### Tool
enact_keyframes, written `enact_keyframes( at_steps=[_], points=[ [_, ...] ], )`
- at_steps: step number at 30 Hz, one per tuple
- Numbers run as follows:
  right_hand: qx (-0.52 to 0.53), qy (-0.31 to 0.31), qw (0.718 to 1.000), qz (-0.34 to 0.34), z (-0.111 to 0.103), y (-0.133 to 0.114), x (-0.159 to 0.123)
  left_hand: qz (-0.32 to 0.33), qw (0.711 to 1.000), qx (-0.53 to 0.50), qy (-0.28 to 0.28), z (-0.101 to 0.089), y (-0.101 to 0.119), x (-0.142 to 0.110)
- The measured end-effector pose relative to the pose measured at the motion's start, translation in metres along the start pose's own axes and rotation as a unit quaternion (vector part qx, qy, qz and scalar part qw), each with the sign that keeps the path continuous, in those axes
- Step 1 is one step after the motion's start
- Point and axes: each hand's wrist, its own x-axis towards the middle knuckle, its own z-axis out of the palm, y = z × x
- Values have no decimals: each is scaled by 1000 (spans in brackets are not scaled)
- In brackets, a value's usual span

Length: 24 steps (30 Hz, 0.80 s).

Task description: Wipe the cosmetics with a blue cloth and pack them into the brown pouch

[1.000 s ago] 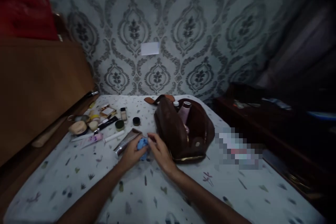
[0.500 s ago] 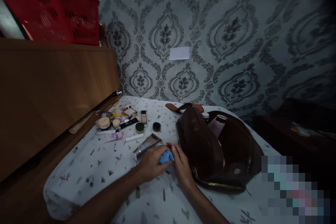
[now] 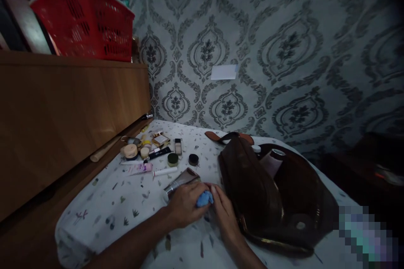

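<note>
Between my two hands is a small crumpled blue wad (image 3: 205,198), too dim to tell whether cloth or plastic. My left hand (image 3: 187,205) has its fingers curled round it. My right hand (image 3: 224,208) presses its fingertips against the wad's other side. Just beyond my left hand lies a silvery squeeze tube (image 3: 186,178) on the patterned sheet (image 3: 126,201). To the right of my right hand stands a dark brown leather bag (image 3: 249,176), unzipped. Inside the bag a pinkish bottle (image 3: 272,163) and a white cap (image 3: 256,149) show.
Several cosmetics lie at the left, among them a pink tube (image 3: 140,168), a green-lidded jar (image 3: 172,159), a black lid (image 3: 193,159) and a compact (image 3: 160,139). A wooden cabinet (image 3: 72,109) carrying a red basket (image 3: 85,21) borders the left side. A patterned wall (image 3: 240,29) stands behind.
The view has shifted, so the surroundings appear farther right and lower. Both hands stay together round the blue wad, with only slight movement of the fingers.
</note>
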Motion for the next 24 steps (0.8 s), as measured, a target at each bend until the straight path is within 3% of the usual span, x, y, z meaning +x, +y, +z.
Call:
enact_keyframes(
  at_steps=[6,10,13,18,24],
  points=[
    [26,-11,1000,7,1,1,-1,-24,999,-4,29,-1,-1,1],
    [43,-4,998,44,1,10,0,-101,992,17,77,-16,-12,12],
    [63,5,996,68,1,16,2,-228,960,150,68,-43,-41,34],
    [71,4,995,71,1,16,2,-310,914,255,52,-87,-112,71],
    [78,7,995,63,1,9,1,-385,869,308,-32,-95,-168,92]
  ],
)
